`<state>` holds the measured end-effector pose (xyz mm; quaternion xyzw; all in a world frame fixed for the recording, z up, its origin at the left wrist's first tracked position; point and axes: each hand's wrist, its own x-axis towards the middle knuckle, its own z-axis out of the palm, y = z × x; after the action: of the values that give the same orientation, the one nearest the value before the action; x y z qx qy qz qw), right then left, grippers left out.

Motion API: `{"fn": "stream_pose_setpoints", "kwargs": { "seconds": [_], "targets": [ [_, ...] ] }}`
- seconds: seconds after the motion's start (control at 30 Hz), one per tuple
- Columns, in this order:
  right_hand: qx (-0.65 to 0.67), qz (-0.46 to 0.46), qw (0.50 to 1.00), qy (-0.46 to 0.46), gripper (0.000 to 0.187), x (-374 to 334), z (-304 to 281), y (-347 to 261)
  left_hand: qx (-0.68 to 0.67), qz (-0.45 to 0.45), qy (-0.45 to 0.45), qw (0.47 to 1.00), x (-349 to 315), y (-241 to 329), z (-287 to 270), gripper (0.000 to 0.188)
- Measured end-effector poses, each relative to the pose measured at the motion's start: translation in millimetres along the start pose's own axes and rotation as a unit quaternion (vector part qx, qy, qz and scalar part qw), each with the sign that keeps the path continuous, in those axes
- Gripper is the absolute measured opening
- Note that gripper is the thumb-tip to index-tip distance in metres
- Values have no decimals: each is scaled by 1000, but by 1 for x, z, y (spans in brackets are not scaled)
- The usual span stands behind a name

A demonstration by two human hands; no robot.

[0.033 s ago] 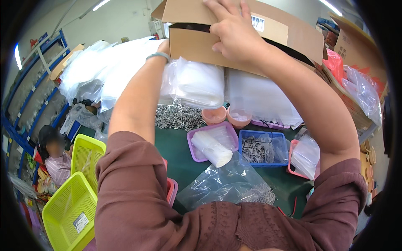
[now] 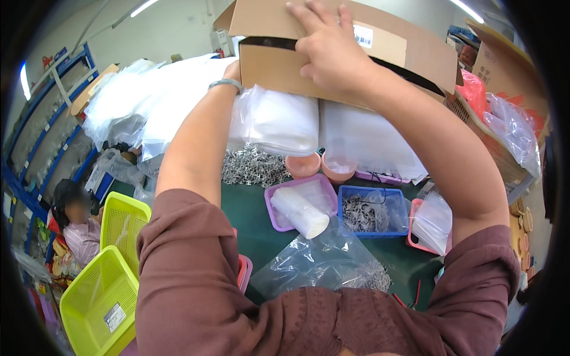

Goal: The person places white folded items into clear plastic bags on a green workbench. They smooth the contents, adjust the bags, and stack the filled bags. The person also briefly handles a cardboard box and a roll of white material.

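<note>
A brown cardboard box (image 2: pixel 279 68) rests at the far side, on or just above stacked clear plastic bags (image 2: pixel 285 121). Over its front flap lies my right hand (image 2: pixel 332 50), some fingers spread upward and the thumb lower, near the dark gap under the flap. My left hand (image 2: pixel 233 72) reaches to the box's left end, a bracelet on its wrist; the box hides its fingers. Between my forearms, the table holds a purple basket (image 2: pixel 275 221) with a rolled bundle of clear bags (image 2: pixel 303 213), and a blue basket (image 2: pixel 371 233) of small metal parts.
Metal pieces (image 2: pixel 255 167) are heaped beside two pink bowls (image 2: pixel 303 165). A clear bag (image 2: pixel 314 261) lies nearest me on the green table (image 2: pixel 255 204). Green baskets (image 2: pixel 98 302) stand at left, near a seated person (image 2: pixel 80 231). At right is a wicker basket (image 2: pixel 481 127) with plastic bags.
</note>
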<state>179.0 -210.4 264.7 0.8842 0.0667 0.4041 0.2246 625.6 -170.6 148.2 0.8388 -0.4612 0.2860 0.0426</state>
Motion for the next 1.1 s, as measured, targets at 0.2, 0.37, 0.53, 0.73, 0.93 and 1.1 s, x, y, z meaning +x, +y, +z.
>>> {"fn": "stream_pose_setpoints", "kwargs": {
  "seconds": [0.2, 0.37, 0.53, 0.73, 0.93, 1.1],
  "targets": [
    [5, -37, 999, -38, 26, -16, -18, 0, -238, -257, -110, 930, -102, 73, -197, 54],
    [-18, -160, 983, 85, 30, -31, 10, 17, -360, -270, -134, 883, -118, 82, -246, 56],
    [-38, -166, 979, 112, 29, -76, -18, 14, -418, -191, -161, 873, -144, 102, -244, 51],
    [-90, -158, 983, -12, 16, -139, -38, 43, -498, -184, -182, 828, -171, 133, -212, 48],
    [-64, -73, 986, -138, 7, -152, -19, 52, -241, 51, -60, 967, -199, 123, -200, 38],
    [35, -57, 990, -128, 24, -152, -31, 26, -199, 146, 1, 969, -215, 150, -233, 34]
  ]
}}
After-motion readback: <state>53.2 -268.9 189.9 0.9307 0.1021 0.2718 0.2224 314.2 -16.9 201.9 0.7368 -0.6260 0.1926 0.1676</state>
